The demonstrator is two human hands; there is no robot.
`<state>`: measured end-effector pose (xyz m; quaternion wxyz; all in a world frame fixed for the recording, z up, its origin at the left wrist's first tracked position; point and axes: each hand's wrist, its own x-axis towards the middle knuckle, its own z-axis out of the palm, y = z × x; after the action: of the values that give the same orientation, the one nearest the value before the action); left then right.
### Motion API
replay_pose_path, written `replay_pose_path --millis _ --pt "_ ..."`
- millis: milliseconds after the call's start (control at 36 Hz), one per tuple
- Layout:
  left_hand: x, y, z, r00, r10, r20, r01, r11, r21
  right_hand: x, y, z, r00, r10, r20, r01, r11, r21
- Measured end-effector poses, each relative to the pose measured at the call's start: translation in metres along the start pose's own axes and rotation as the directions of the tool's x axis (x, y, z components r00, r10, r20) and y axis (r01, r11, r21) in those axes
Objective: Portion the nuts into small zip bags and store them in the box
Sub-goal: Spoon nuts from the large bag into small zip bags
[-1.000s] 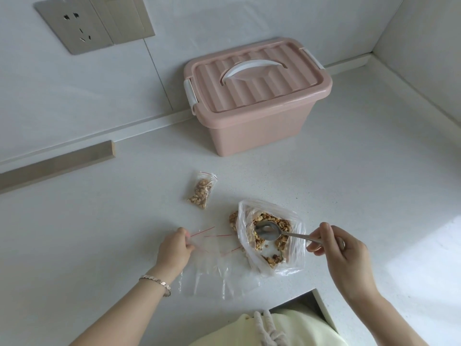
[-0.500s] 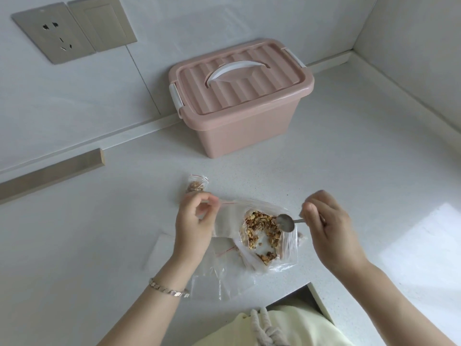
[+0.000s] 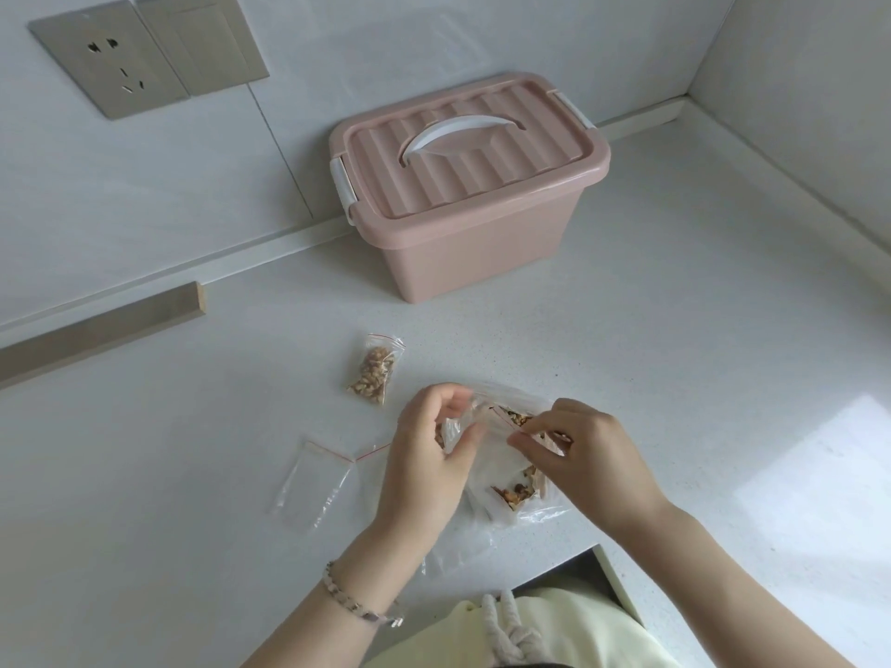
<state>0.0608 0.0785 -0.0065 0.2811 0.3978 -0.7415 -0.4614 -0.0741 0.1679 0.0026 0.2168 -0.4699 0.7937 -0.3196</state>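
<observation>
L hand (image 3: 426, 462) & R hand (image 3: 586, 458) both pinch small zip bag (image 3: 484, 426) over nut bag (image 3: 518, 496), in front of box (image 3: 463, 219)

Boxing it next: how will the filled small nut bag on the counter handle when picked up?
Probably floppy: the filled small bag is thin clear film. Likely light, since it holds only a small heap of nuts.

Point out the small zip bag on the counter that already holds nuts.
The small clear red-striped zip bag nearest the pink plastic box, full of nuts; the flat bag beside the left hand is empty.
</observation>
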Motion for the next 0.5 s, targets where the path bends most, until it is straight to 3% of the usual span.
replay_pose_path --millis 83,194,278,500 --pt "-0.008 0.006 0.006 0.997 0.019 -0.073 -0.015 0.999 0.042 -0.002 0.001 0.004 0.995 0.061 -0.073 -0.061 0.998 0.009" --pt "-0.015 0.011 0.017 0.953 -0.221 0.207 0.256 0.954 -0.157 -0.006 0.001 0.009 0.992 0.115 -0.043 -0.115 0.993 0.009" --pt "-0.019 0.01 0.024 0.896 -0.345 0.28 0.414 0.877 -0.245 -0.012 0.0 0.01 0.992 0.128 0.016 -0.128 0.991 0.028" --pt "-0.023 0.007 0.027 0.854 -0.433 0.287 0.509 0.811 -0.29 -0.022 0.007 0.013 0.997 0.056 0.052 -0.055 0.998 -0.024"
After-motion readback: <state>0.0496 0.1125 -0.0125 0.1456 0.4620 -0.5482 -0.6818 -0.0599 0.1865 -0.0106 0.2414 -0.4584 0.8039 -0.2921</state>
